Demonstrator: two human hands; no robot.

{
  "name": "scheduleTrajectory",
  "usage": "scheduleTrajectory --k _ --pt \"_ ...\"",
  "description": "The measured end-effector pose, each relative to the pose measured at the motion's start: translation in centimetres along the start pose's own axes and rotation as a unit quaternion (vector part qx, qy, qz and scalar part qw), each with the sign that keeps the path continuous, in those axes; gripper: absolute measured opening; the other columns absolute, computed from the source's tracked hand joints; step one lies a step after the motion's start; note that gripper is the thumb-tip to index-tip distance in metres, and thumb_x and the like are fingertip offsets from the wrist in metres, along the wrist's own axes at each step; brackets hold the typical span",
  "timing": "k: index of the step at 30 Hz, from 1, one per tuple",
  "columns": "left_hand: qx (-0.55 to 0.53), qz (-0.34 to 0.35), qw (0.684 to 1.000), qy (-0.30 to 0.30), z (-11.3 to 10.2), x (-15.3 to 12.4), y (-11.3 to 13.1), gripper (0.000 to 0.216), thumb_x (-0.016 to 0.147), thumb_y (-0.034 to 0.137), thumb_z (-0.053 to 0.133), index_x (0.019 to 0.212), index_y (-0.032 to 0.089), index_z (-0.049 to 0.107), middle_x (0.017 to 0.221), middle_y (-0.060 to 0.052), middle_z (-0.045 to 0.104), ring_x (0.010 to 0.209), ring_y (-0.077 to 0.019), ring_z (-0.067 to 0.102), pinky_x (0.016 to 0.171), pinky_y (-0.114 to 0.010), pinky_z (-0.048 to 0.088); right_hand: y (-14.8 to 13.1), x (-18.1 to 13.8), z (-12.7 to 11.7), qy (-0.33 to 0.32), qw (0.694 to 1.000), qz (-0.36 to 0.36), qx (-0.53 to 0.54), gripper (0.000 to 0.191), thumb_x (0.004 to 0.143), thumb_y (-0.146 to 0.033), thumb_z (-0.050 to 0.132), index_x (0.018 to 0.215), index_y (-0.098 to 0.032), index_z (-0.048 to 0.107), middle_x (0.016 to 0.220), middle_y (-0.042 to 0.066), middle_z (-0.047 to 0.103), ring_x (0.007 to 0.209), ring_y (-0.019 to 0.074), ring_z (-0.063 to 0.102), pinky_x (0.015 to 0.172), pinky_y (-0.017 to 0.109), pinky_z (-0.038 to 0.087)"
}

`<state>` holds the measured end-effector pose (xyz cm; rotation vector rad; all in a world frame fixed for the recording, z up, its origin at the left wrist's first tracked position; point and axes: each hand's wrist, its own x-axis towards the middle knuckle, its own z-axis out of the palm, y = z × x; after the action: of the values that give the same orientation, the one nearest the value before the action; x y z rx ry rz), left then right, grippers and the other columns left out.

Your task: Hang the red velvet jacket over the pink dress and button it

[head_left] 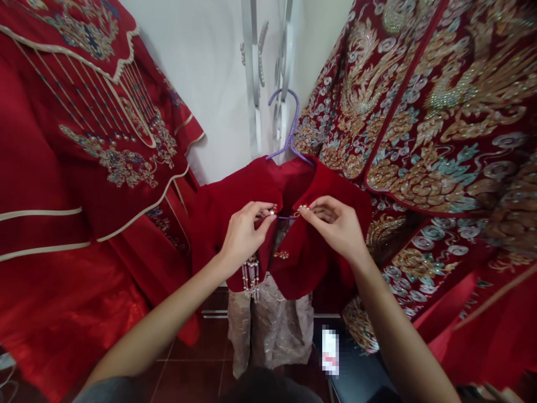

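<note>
A short dark red jacket (pixel 235 190) hangs in front of me on a purple hanger (pixel 294 117). My left hand (pixel 247 229) pinches its left front edge at a pearl button (pixel 272 212). Opposite it, my right hand (pixel 335 224) pinches the other front edge beside a gold loop with pearls (pixel 298 212). A small gap parts the two edges, and the purple hanger bar shows through it. Lower on the right front sits a second beaded fastener (pixel 282 255), undone. Beaded tassels (pixel 250 277) dangle below my left hand.
Embroidered red garments hang close on the left (pixel 84 173) and right (pixel 419 112). A white rack post (pixel 254 73) rises behind. Beneath the jacket is a shiny beige cloth (pixel 281 324); a dark seat-like surface (pixel 356 369) lies lower right.
</note>
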<state>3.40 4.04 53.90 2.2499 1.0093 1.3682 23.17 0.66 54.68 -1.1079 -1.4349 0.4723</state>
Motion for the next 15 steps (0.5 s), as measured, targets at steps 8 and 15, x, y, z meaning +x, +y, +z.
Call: scheduleTrajectory --k 8,15 --pt "-0.175 -0.087 0.980 0.045 1.5 0.7 -0.1 0.023 0.076 0.024 0.072 0.094 0.017 0.060 0.089 -0.004 0.071 0.082 -0.0138 0.069 0.075 -0.025 0.055 0.2 0.0 2.5 0.031 0.997 0.001 0.073 0.031 0.071 -0.044 0.076 0.082 -0.019 0.063 0.082 0.005 0.070 0.075 0.0158 0.067 0.065 0.027 0.055" --pt "-0.195 -0.090 0.976 0.029 1.7 0.7 -0.4 0.019 0.075 0.018 0.069 0.091 0.017 0.059 0.089 -0.005 0.070 0.081 -0.0134 0.068 0.073 -0.024 0.054 0.3 -0.1 2.4 0.018 0.996 0.014 0.085 0.031 0.070 -0.044 0.077 0.082 -0.018 0.066 0.082 0.006 0.073 0.075 0.0176 0.069 0.070 0.031 0.058"
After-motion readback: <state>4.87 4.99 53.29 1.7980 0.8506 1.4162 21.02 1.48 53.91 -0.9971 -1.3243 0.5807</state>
